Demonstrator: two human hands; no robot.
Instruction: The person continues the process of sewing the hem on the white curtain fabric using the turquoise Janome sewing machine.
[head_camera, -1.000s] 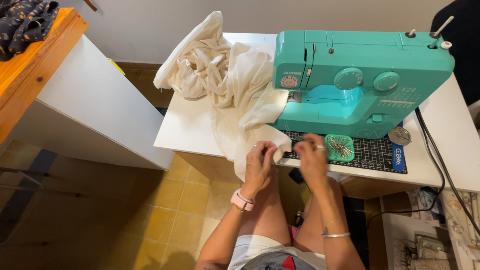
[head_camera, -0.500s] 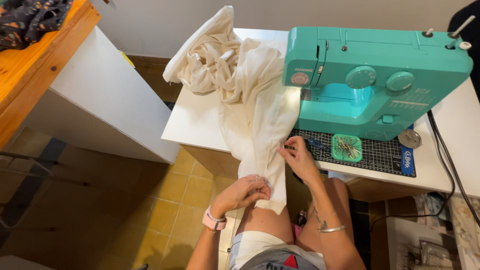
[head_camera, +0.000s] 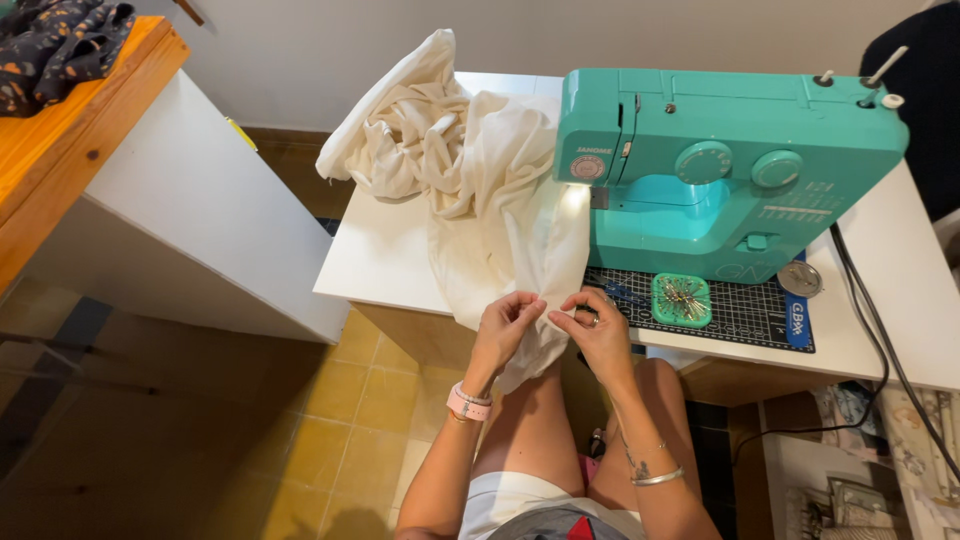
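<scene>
Cream fabric (head_camera: 500, 200) lies heaped left of the teal sewing machine (head_camera: 720, 170), its hanging edge pinched in left hand (head_camera: 505, 325) and right hand (head_camera: 600, 330) fingers; not yet under needle.

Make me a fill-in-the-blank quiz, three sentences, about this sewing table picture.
1. Both hands, left hand and right hand, pinch the edge of the cream-coloured ____.
2. The sewing machine on the white table is coloured ____.
3. The round green pin holder lies on a black gridded ____ in front of the machine.

Missing words: fabric; teal; mat
</scene>
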